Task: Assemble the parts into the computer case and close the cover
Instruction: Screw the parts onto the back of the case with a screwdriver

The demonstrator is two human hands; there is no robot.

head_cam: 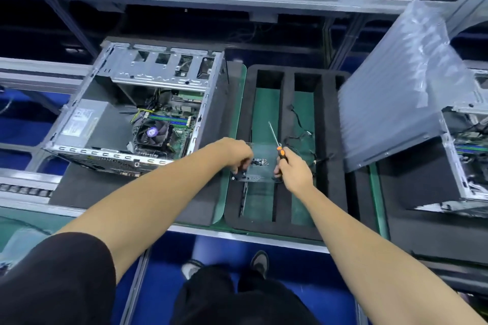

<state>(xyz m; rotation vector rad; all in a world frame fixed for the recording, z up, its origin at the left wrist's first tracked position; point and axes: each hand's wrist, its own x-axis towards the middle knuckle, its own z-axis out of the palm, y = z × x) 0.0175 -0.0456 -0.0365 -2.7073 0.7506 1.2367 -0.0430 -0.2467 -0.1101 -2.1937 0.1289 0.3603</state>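
Fingers of my right hand (294, 170) curl round one orange-and-black screwdriver (277, 144), its shaft pointing up and away; those of my left hand (239, 153) pinch at a clear plastic box (257, 163) of small screws — too many and too blurred to count. One open computer case (137, 111) lies left on the surface, one second case (467, 140) right, one black foam tray (285, 145) between them.

The open computer case (137, 111) lay left of the foam tray (330, 155); a second case (470, 145) stood right of it.
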